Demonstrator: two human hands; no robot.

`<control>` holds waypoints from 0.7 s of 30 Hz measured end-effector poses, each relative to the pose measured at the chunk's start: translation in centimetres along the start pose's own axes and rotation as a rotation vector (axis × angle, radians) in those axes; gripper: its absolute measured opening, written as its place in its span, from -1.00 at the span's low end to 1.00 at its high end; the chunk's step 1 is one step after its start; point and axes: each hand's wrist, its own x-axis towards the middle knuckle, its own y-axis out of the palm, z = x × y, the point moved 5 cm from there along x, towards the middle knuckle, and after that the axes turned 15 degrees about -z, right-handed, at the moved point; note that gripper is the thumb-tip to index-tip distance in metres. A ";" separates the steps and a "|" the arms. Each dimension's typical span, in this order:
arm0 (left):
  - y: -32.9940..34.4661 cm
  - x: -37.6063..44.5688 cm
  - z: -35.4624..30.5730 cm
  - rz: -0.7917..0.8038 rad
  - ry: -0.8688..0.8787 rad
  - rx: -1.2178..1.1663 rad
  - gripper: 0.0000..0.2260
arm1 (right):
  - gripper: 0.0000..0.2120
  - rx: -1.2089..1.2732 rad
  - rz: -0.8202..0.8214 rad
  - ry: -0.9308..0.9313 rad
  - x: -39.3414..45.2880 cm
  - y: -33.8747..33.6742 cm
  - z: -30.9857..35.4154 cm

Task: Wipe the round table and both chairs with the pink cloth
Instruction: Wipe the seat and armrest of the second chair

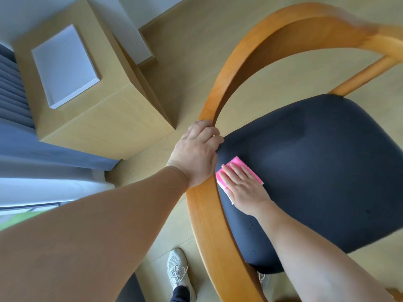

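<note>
The right hand (244, 188) is pressing the pink cloth (237, 166) flat-fingered on the chair (327, 160) seat beside the armrest. The left hand (194, 149) is gripping that armrest. The cloth could be bunching or slipping out if pressure eases. The white tray (63, 64) on the cabinet (104, 110) is lying empty.

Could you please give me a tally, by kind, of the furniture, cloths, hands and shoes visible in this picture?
Chair: 1
Wooden cabinet: 1
Pink cloth: 1
Hands: 2, the left hand and the right hand
Shoes: 2, a white shoe and another shoe, mostly hidden
Total: 7
</note>
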 end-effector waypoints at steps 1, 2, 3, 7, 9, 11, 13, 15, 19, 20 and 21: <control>0.1 0.0 -0.1 0.008 0.033 -0.025 -0.75 | -0.46 -0.020 0.004 -0.010 -0.1 -0.1 -0.7; 0.1 0.1 -0.2 0.018 0.069 -0.047 -0.73 | -0.45 -0.039 0.007 -0.009 -0.3 -0.2 -1.5; 0.2 0.2 -0.2 0.031 0.101 -0.062 -0.69 | -0.44 -0.055 0.010 0.005 -0.5 -0.3 -2.4; 0.5 1.0 0.0 0.066 0.199 -0.072 -0.61 | -0.44 -0.088 -0.029 0.104 -1.9 -0.9 -6.7; 0.6 1.2 0.1 0.048 0.224 -0.075 -0.63 | -0.44 -0.101 -0.044 0.144 -2.2 -1.3 -8.7; 0.6 1.2 0.0 0.026 0.237 -0.075 -0.64 | -0.44 -0.128 -0.053 0.167 -2.3 -1.5 -10.4; 0.6 1.3 0.0 0.025 0.238 -0.078 -0.64 | -0.44 -0.153 -0.053 0.208 -2.4 -1.4 -11.9; 0.6 1.4 0.0 0.029 0.233 -0.089 -0.64 | -0.43 -0.147 -0.067 0.307 -2.6 -1.4 -13.6; 0.7 1.3 0.2 0.028 0.236 -0.088 -0.65 | -0.47 -0.130 -0.131 0.569 -3.6 -1.6 -17.8; 0.8 1.3 0.3 0.026 0.236 -0.089 -0.65 | -0.48 -0.119 -0.137 0.642 -4.1 -1.7 -18.8; 0.9 1.3 0.3 0.022 0.238 -0.089 -0.65 | -0.48 -0.111 -0.139 0.696 -4.5 -1.7 -19.6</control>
